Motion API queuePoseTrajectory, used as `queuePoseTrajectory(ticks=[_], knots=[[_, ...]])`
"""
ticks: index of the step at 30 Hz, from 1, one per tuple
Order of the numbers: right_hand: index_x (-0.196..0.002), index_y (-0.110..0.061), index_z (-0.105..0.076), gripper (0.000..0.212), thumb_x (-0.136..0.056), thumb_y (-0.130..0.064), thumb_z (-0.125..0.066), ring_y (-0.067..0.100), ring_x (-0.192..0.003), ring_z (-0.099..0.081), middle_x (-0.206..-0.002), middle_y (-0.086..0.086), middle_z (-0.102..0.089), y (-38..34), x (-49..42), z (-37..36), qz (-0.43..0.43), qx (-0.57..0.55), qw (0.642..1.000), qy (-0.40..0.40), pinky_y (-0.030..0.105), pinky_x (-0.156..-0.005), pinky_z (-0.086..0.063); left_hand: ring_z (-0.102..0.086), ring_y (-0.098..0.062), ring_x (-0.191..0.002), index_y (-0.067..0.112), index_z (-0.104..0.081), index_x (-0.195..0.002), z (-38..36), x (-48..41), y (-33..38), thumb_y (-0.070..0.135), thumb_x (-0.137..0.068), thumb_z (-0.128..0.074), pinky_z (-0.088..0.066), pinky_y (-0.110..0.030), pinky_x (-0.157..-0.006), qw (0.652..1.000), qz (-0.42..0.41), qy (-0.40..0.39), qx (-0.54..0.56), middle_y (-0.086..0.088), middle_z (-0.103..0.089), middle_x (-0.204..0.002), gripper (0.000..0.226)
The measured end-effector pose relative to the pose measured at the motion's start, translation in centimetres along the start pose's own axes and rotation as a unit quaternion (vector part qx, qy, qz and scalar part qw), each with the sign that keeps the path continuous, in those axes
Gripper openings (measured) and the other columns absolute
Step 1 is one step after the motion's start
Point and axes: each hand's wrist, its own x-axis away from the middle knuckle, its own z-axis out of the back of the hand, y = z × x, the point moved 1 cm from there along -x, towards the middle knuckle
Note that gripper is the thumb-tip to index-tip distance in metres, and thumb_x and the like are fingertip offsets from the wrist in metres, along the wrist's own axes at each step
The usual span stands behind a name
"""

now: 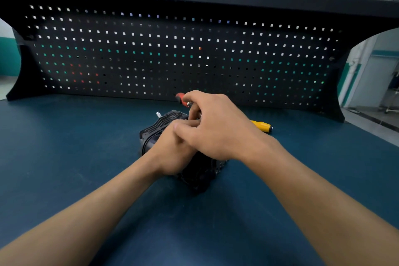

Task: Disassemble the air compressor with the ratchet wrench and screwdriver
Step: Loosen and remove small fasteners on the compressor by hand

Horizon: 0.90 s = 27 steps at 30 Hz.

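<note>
Dark blue worktop (86, 157) fronts a black pegboard (151, 49); fingers (194, 95) of the right hand (216, 131) are curled on a red-handled tool (181, 97), whose handle juts toward 11 o'clock. The left hand (172, 153) lies on the black air compressor (164, 123) at the worktop's centre, its fingers hidden under the right hand, so their grip cannot be told. A yellow-handled screwdriver (262, 125) lies at the compressor's 3 o'clock, apart from it

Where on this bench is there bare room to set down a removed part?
Widest bare mat: left of the compressor, from the pegboard to the near edge. Also bare: right of the right forearm, nearer than the yellow-handled tool. Crowded: the centre, where the left hand and right hand meet on the compressor, red-handled tool just behind.
</note>
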Motion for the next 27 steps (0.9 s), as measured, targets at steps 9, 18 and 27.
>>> queuePoseTrajectory(ticks=[9,18,27], knots=[[-0.131,-0.027,-0.056,0.052,-0.085,-0.051,-0.058,0.022,-0.102,-0.061,-0.108,-0.006,-0.066,-0.6,-0.1,-0.1,-0.023,0.068,0.997,0.029,0.042,-0.083,-0.054,-0.037,-0.001,-0.048,0.027,-0.049,-0.048,-0.2,0.1,0.2,0.025,-0.070,-0.049,-0.029,-0.016,-0.046,0.999,-0.033,0.021,-0.033,0.012,-0.045,-0.046,0.022],[-0.083,-0.023,-0.047,0.040,-0.085,-0.062,-0.058,0.023,-0.073,-0.042,-0.071,-0.010,-0.029,-0.4,0.8,1.3,-0.103,0.151,0.980,0.077,0.030,-0.052,-0.028,-0.038,-0.005,-0.051,0.023,-0.051,-0.052,-0.3,-0.1,-0.2,0.025,-0.075,-0.057,-0.032,-0.026,-0.050,0.999,-0.030,0.034,-0.029,0.011,-0.047,-0.052,0.025],[-0.063,-0.025,-0.037,0.045,-0.082,-0.059,-0.061,0.010,-0.055,-0.037,-0.066,-0.007,-0.043,-2.3,2.3,2.7,-0.084,0.185,0.976,0.074,0.026,-0.048,-0.020,-0.032,0.001,-0.042,0.034,-0.046,-0.040,-0.7,0.1,0.8,0.008,-0.070,-0.047,-0.024,-0.008,-0.047,0.999,-0.032,0.035,-0.022,0.016,-0.039,-0.041,0.039]])
